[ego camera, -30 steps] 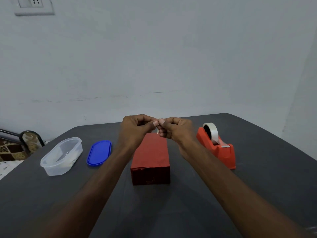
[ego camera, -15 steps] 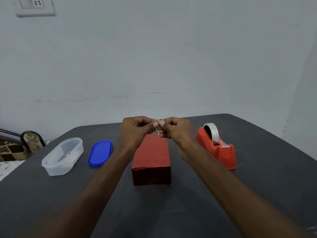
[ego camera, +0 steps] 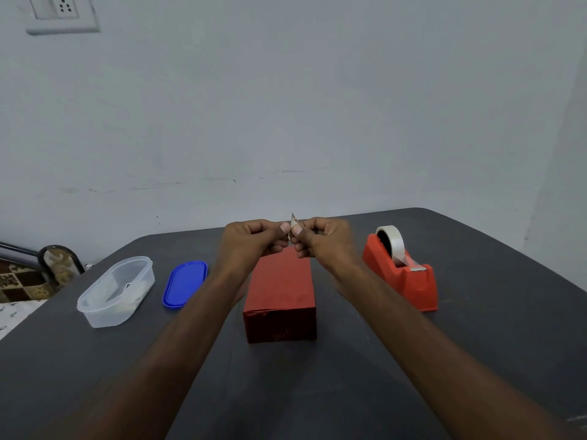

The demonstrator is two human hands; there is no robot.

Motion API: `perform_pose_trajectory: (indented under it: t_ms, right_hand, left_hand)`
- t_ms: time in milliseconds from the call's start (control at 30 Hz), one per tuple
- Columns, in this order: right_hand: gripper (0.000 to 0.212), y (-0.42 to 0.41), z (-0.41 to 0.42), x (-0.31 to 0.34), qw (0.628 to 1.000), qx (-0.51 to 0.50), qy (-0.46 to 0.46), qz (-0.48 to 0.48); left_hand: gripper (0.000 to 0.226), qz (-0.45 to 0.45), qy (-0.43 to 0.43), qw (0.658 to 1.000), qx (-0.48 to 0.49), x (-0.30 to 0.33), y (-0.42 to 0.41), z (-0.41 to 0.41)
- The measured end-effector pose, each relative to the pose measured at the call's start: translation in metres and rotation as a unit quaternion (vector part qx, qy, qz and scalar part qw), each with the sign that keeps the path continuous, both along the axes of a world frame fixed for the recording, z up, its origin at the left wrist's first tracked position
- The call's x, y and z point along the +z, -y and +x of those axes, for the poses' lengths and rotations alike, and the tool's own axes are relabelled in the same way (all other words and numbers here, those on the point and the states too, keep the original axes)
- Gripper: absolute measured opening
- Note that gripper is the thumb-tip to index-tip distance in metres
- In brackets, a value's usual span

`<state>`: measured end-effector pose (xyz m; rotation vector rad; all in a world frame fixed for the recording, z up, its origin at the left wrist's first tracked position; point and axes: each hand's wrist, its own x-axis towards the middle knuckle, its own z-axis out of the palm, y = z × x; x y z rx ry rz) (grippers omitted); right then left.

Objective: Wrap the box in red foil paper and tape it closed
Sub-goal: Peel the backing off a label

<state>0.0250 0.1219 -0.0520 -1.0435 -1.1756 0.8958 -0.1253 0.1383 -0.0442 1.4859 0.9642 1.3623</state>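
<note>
A box wrapped in red foil paper [ego camera: 281, 296] lies lengthwise on the dark table [ego camera: 317, 392], its near end facing me. Above its far end, my left hand [ego camera: 251, 241] and my right hand [ego camera: 324, 238] meet fingertip to fingertip and pinch a small pale scrap [ego camera: 293, 221] between them; I cannot tell what the scrap is. Its tip sticks up above my thumbs. A red tape dispenser [ego camera: 403, 274] with a roll of clear tape stands to the right of the box.
A clear plastic container [ego camera: 116, 290] with something pale inside sits at the left, its blue lid [ego camera: 184, 284] lying beside it. A white wall rises behind the table. The table's left edge borders a patterned floor.
The scrap now sticks up higher above my thumbs than before. Both hands have stayed over the far end of the box.
</note>
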Motion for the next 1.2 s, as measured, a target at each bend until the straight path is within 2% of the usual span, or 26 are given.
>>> perform_pose_trajectory:
  t_ms: [433, 600, 767, 967, 1200]
  right_hand:
    - [0.019, 0.001, 0.003, -0.002, 1.0, 0.009, -0.003, 0.001]
    - [0.019, 0.0, 0.004, -0.002, 1.0, 0.017, -0.015, -0.005]
    - [0.018, 0.001, 0.007, 0.0, 0.999, 0.027, -0.029, -0.009]
    - [0.016, 0.001, 0.008, 0.001, 0.999, 0.031, -0.028, -0.004]
    - [0.015, 0.001, 0.007, 0.0, 0.999, 0.03, -0.035, -0.001]
  left_hand:
    - [0.014, -0.029, 0.039, 0.998, -0.032, -0.009, -0.002, 0.004]
    - [0.018, -0.014, 0.03, 0.999, -0.014, -0.011, -0.004, 0.006]
    - [0.008, 0.029, 0.0, 1.0, -0.009, -0.01, 0.001, 0.005]
    - [0.009, 0.073, -0.031, 0.997, 0.01, -0.007, 0.008, 0.005]
    - [0.009, 0.082, -0.036, 0.996, 0.025, -0.004, 0.01, 0.006]
